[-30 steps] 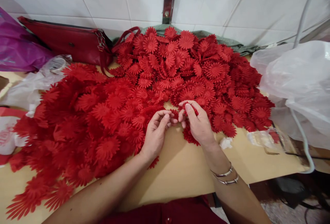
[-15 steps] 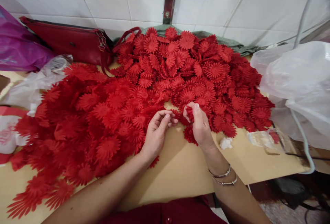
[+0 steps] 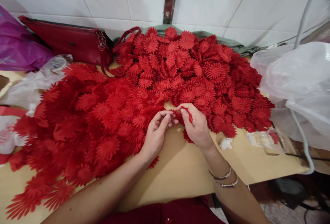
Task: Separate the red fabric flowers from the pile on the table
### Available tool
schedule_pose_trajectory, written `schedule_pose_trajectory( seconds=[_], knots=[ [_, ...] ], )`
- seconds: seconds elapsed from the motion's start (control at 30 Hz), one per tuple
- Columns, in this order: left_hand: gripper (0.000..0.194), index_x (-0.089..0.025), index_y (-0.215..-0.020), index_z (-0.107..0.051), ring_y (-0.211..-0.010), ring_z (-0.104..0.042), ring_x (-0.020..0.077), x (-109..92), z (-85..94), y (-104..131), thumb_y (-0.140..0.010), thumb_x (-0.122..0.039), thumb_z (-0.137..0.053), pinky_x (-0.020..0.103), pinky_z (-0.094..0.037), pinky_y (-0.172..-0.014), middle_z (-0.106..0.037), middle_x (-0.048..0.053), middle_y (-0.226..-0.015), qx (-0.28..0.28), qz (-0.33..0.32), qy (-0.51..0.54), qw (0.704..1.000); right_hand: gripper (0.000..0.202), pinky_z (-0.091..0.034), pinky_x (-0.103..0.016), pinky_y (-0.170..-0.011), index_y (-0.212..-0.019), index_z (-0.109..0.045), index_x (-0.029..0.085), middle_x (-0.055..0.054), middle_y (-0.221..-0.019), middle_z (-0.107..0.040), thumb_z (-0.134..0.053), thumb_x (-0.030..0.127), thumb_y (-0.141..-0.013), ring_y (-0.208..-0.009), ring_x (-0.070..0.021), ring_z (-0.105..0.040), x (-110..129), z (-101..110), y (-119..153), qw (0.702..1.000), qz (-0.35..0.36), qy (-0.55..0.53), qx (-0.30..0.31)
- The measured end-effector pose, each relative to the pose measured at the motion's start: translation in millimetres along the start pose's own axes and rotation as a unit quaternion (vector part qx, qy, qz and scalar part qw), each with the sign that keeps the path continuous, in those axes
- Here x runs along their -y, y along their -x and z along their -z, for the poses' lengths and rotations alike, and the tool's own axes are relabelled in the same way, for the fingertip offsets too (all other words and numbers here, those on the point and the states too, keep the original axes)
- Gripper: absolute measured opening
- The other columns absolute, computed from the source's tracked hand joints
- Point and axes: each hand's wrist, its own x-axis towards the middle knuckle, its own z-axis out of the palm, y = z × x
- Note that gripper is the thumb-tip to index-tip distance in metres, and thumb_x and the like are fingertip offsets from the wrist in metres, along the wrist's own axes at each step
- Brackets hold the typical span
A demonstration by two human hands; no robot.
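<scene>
So we've got a big heap of red daisy-shaped pieces (image 3: 213, 72) sitting on a pale tan tabletop (image 3: 177, 172). Our left hand (image 3: 157, 132) is at the heap's near edge, thumb and fingertips pinched on a small red piece with a toothed edge (image 3: 175, 113). Our right hand (image 3: 197, 126), also in front of the heap, has its fingers curled and thumb pressed on a rolled-looking red bit (image 3: 190, 116); it's mostly covered, so we can't tell its exact shape. The two hands are close together but not clasped. We've got thin silver bangles (image 3: 228, 175) on the right forearm too. Left of the heap, running right into it, there's a sprawl of wider, softer-looking red flower shapes (image 3: 103, 120), kinda blurry in spots. Also left of the heap, further back, we see a dark red leather-look handbag (image 3: 74, 45) and a shiny purple plastic bag (image 3: 20, 45). A grey-green sheet (image 3: 224, 40) pokes out behind the heap, by a white tiled wall (image 3: 144, 0). Off to the heap's right is a puffy translucent white bag (image 3: 301, 76), and in front of the heap's right side, a crumpled white scrap (image 3: 226, 143) plus a clear plastic packet (image 3: 260, 138).
</scene>
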Motion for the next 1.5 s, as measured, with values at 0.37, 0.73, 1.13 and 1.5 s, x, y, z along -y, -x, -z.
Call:
schedule_pose_trajectory(
  seconds=[0.37,0.73,1.13,1.5],
  knots=[
    [0.021,-0.022,-0.097,-0.07,-0.084,-0.06,0.0111,2.2,-0.2,0.7,-0.089,-0.04,-0.077,0.023,-0.049,-0.085,-0.066,-0.001,-0.092,0.004,-0.023,-0.036,0.999,0.051,-0.046,-0.05,-0.116,-0.15,-0.05,0.032,-0.011,-0.126,-0.045,-0.055,0.023,-0.1,-0.128,-0.0269,-0.051,-4.4,-7.7,2.6,0.989,0.089,0.053,0.103],
    [0.028,-0.021,-0.092,-0.067,-0.086,-0.063,0.0095,-0.2,-2.3,-2.1,-0.079,-0.036,-0.086,0.025,-0.056,-0.087,-0.065,-0.003,-0.093,-0.058,0.0,0.056,0.997,0.037,-0.054,-0.044,-0.104,-0.126,-0.06,0.026,-0.013,-0.136,-0.049,-0.071,0.033,-0.091,-0.13,-0.0271,-0.053,-1.0,5.9,-3.7,0.998,0.045,-0.038,0.005],
    [0.025,-0.021,-0.092,-0.071,-0.088,-0.065,0.0105,2.2,-1.3,-2.5,-0.078,-0.035,-0.087,0.024,-0.058,-0.083,-0.071,-0.002,-0.098,-0.031,-0.007,0.029,0.999,0.023,-0.055,-0.026,-0.074,-0.099,-0.067,0.025,0.004,-0.085,-0.07,-0.081,0.03,-0.082,-0.079,-0.0129,-0.064,-15.3,-4.0,-4.6,0.956,-0.124,-0.264,-0.028],
    [0.023,-0.02,-0.088,-0.071,-0.081,-0.063,0.0087,4.1,0.8,-2.2,-0.081,-0.035,-0.085,0.021,-0.052,-0.083,-0.071,-0.003,-0.089,-0.023,-0.004,0.0,1.0,0.032,-0.057,-0.033,-0.091,-0.12,-0.066,0.027,-0.004,-0.114,-0.07,-0.074,0.031,-0.089,-0.098,-0.0172,-0.067,-11.6,-7.0,-4.0,0.977,-0.078,-0.194,-0.033]
  ],
)
